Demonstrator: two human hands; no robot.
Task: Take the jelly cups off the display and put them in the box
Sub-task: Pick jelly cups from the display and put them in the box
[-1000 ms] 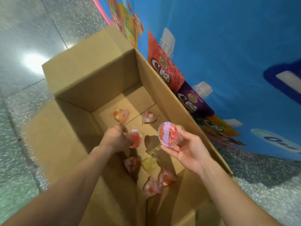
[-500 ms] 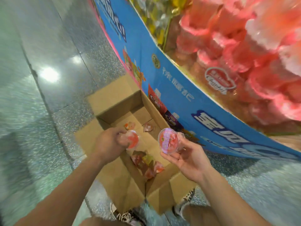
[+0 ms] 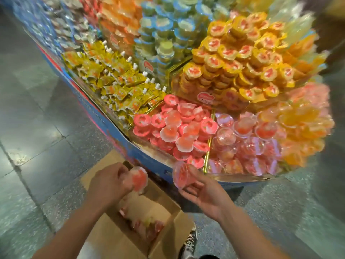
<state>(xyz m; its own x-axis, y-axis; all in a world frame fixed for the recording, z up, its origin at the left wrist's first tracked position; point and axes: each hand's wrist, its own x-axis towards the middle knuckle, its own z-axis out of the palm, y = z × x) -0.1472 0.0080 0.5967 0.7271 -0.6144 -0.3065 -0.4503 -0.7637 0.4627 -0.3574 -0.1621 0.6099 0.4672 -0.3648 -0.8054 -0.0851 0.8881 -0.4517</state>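
Only the head view here, looking down, and it's pretty motion-blurred.

The left hand (image 3: 106, 184) has its fingers (image 3: 121, 176) curled around a pink-red jelly cup (image 3: 139, 179), which sticks out of the fist toward 3 o'clock. It hangs right over the open cardboard box (image 3: 160, 202) at 6 o'clock, so I'd guess that one is lined up for a drop.

The right hand (image 3: 203, 195) is palm-up, with a second, clear-walled jelly cup (image 3: 182, 174) propped on the fingertips (image 3: 188, 186) at about 11 o'clock from the palm. The cup lies tipped on its side, lid facing 9 o'clock. It looks gripped, but the blur hides exactly how the thumb sits. This cup is between the display edge and the box, more over the box's 1 o'clock corner than inside it.

The box sits on the grey floor (image 3: 37, 128), pushed up just beside the display's blue wall (image 3: 119, 135), probably to keep each carry short. A few cups (image 3: 147, 225) are already lying loose in the bottom.

The display fills 10 to 3 o'clock. The pink scalloped cups (image 3: 173, 131) are nearest the hands, and the clear round cups (image 3: 242, 143) are at 3 o'clock from those. Plenty is left, so this job looks early on. A sneaker (image 3: 188, 243) pokes out next to the box at 5 o'clock.
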